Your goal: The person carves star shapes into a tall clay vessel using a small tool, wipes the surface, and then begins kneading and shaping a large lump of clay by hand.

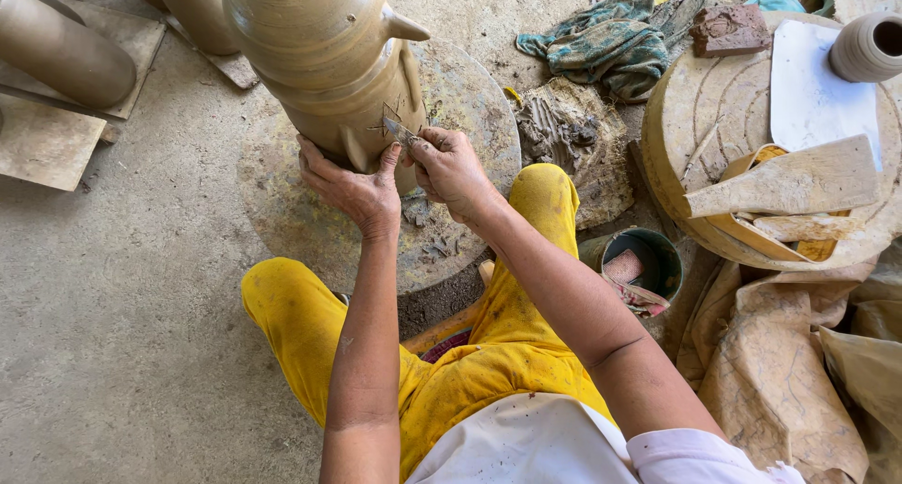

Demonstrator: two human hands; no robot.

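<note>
Floor: grey concrete floor [122,352], dusty, with flat boards at the upper left.
Round slab: a large stone-coloured round slab [470,99] lies flat on the floor; clay scraps sit on its near edge.
Clay vessel: a tall tan clay vessel [329,52] stands upright on the round slab, directly ahead of the person's knees (yellow trousers), with a pointed lug jutting from its right shoulder.
Second disc: a thick round disc [686,117] lies well apart to the right, carrying a white sheet, flat wooden pieces and a small clay pot [869,47].
Cloth: a green cloth [601,42] lies crumpled between the two discs.
Bucket: a green bucket [653,258] stands just beside the right knee.
Left hand: the left hand [352,188] rests against the vessel's lower wall, fingers spread and laid flat on the clay.
Right hand: the right hand [449,169] pinches a small blade [396,129] between thumb and fingers.
Blade: its tip appears to touch the vessel wall at a triangular cut mark, though the contact is too small to confirm.
</note>
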